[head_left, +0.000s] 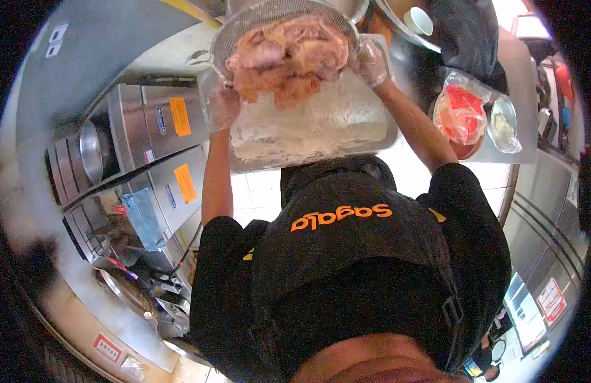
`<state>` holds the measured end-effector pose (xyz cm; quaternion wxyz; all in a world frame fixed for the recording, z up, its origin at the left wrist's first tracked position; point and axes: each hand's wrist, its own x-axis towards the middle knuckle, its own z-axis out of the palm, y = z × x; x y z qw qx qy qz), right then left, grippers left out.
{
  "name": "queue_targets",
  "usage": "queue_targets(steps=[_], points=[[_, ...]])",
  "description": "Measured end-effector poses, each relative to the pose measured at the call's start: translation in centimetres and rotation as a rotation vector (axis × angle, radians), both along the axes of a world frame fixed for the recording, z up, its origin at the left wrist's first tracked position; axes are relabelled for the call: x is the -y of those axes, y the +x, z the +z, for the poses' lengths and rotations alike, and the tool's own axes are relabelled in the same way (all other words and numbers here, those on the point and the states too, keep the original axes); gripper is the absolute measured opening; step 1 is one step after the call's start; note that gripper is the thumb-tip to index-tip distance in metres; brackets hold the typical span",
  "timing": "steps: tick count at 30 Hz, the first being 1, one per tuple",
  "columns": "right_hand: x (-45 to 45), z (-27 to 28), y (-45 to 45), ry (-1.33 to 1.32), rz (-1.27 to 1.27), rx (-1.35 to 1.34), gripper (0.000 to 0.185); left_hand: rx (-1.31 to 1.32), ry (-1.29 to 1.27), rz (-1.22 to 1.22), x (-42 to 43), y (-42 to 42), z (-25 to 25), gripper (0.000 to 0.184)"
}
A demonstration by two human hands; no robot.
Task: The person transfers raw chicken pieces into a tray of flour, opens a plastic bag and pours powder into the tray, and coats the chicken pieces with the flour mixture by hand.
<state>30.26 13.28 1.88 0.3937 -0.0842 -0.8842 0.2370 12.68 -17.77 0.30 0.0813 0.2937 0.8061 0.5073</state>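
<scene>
two gloved hands are at a mesh strainer [244, 29], which is tilted above a metal tray [308, 127]. the right hand [372, 62] has its fingers closed on the rim. the left hand [223, 108] is at the opposite side, but its fingers are blurred, so i cannot tell their grip. the meat pieces [289, 57] lie in the strainer and hang over its near edge. a red plastic bag [464, 105] is at the right.
</scene>
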Motion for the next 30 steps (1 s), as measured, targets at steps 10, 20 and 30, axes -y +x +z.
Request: queue_targets(steps=[10,20,30], points=[[0.2,-5.3,3.8,0.196,0.002,0.271,0.018,-0.291,-0.086,0.196,2.7,4.8,-6.1,0.032],[3.0,-2.7,7.3,-0.134,0.06,0.287,0.025,-0.229,0.02,0.245,4.9,7.0,-4.9,0.033],[2.6,3.4,5.0,-0.422,-0.032,0.031,0.032,-0.517,0.044,0.161,1.9,5.2,6.2,0.035]])
